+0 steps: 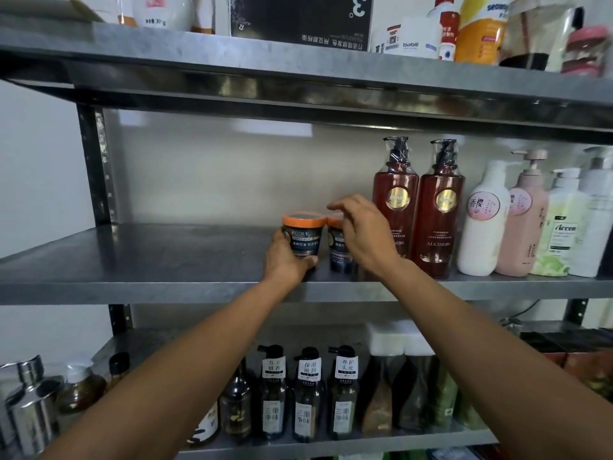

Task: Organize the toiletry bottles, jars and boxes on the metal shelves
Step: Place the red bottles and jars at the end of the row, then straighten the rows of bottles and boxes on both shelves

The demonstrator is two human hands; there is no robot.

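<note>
At the centre of the frame the left hand (288, 260) is wrapped around a dark ZCOLY jar with an orange lid (303, 236), thumb under its base and fingers behind it, with the jar at or just above the surface of the middle metal shelf (132, 260); whether it touches the metal cannot be told. Just to its right stands a second orange-lidded jar (335, 249), mostly hidden behind the right hand (363, 234), which hovers over it with fingers spread and loosely curled, gripping nothing that can be seen. Right of centre, just beside that hand, two tall dark red ALICEHEBIN pump bottles (418, 207) stand upright side by side, their pumps under clear wrap. Further right along the same shelf are a white pump bottle with a round pink label (482, 224), a pink pump bottle (524, 220) and a pale green-and-white Accen bottle (560, 227), all packed close together. The left part of this shelf is bare metal. Across the top of the frame, the upper shelf (232, 51) carries a black box printed upside down (300, 19) and white and orange containers. Along the bottom, the lower shelf holds three dark bottles with white tags (308, 393) in a row, amber bottles and a shiny metal can (28, 403) at lower left.
</note>
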